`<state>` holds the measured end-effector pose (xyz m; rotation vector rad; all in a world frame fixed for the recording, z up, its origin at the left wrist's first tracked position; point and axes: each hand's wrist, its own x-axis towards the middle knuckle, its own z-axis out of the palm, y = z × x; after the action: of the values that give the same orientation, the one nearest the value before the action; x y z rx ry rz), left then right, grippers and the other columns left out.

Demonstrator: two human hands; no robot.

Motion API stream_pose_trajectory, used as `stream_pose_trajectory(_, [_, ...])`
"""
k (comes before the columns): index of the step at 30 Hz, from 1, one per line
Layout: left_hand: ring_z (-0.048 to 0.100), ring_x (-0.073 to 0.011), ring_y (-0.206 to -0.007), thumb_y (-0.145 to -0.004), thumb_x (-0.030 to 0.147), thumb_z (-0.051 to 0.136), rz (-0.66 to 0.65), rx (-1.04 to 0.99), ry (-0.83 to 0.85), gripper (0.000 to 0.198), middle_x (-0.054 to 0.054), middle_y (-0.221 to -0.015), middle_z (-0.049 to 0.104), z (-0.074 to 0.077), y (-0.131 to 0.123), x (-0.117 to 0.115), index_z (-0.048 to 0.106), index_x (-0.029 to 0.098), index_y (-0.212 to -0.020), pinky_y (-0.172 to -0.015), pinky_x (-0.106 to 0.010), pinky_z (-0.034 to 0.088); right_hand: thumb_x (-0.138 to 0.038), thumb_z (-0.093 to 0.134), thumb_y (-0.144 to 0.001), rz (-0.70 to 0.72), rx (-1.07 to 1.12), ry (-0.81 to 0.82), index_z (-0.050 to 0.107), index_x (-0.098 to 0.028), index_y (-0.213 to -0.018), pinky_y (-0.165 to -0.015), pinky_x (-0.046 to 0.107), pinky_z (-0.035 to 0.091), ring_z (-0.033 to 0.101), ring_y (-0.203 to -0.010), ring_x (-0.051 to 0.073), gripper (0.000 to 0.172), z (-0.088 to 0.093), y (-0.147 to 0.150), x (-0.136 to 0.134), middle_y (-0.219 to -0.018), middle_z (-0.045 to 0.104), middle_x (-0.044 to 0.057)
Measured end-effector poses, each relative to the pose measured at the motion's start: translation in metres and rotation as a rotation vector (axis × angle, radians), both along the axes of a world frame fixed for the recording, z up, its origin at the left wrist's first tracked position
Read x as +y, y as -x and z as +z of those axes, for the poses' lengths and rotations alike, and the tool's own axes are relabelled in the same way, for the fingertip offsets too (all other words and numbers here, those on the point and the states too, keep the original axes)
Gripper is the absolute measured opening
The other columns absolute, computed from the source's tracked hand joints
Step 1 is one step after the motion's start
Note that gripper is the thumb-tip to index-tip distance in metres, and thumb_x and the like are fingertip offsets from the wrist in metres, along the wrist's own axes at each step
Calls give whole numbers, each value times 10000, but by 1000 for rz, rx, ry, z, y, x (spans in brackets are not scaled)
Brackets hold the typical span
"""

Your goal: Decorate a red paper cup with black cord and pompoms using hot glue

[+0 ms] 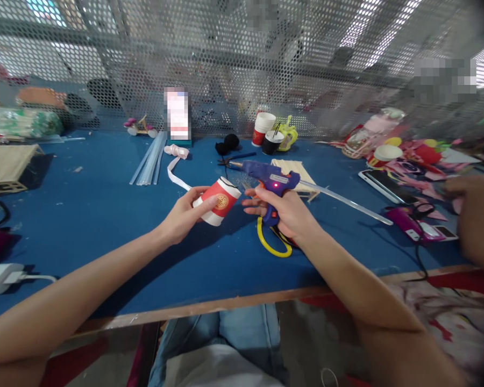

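A red and white paper cup (221,201) sits at the centre of the scene, tilted and held above the blue table (116,226). The left hand (184,213), at its 8 o'clock, is clamped on its side, thumb across the front. At the cup's 3 o'clock, the right hand (287,210) is wrapped around the handle of a blue glue gun (262,174), its red light lit. The nozzle points toward 9 o'clock, near the cup's rim; a clear glue stick (349,202) juts from the back toward 4 o'clock.

Farther out from the cup, a yellow handle (271,249) lies at 5 o'clock, a pale ribbon (177,152) and loose glue sticks (150,161) at 10, a propped phone (178,115) at 11, black yarn (228,144) at 12, and stacked cups (263,129) at 1. Another person's hand (479,220) is well apart at 3 o'clock.
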<state>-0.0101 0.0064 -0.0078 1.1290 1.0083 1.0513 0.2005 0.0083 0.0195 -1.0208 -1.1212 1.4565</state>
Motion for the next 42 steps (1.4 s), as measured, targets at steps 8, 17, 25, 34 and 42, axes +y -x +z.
stream_pose_trajectory(8, [593, -215, -904, -594, 433, 753, -73, 443, -330, 630, -90, -1055, 591, -2, -2, -7, 476, 148, -1082, -804, -377, 487, -300, 765, -627, -4, -36, -52, 637, -186, -775, -587, 255, 531, 611, -716, 133, 226, -1, 17, 1, -753, 633, -7])
stream_pose_trajectory(17, [593, -253, -951, -593, 468, 749, 63, 741, -626, 699, -108, -1080, 580, -11, -2, -11, 391, 178, -1120, -802, -408, 480, -301, 735, -620, -23, -181, -80, 606, -166, -753, -440, 221, 389, 492, -470, 73, 229, -13, 28, -4, -618, 577, -35])
stream_pose_trajectory(25, [565, -277, -1048, -664, 508, 689, 21, 674, -583, 674, -127, -1161, 562, -9, -2, -12, 405, 180, -1180, -882, -409, 442, -244, 699, -626, -58, -134, -60, 579, -168, -745, -424, 210, 340, 521, -447, 79, 186, -9, 26, -7, -573, 560, -45])
stream_pose_trajectory(34, [572, -196, -918, -695, 473, 680, 10, 336, -275, 592, -74, -1042, 600, -9, -7, -9, 461, 148, -1139, -807, -309, 464, -257, 714, -638, -114, -94, -87, 593, -164, -754, -491, 229, 395, 559, -495, 97, 192, -15, 26, -10, -587, 598, -31])
stream_pose_trajectory(42, [566, -206, -996, -679, 401, 719, 6, 115, -202, 607, -93, -1128, 588, -12, -10, -10, 464, 156, -1172, -879, -336, 453, -279, 715, -630, -80, -51, 19, 593, -155, -775, -494, 236, 424, 553, -483, 96, 226, -20, 25, -10, -595, 601, -26])
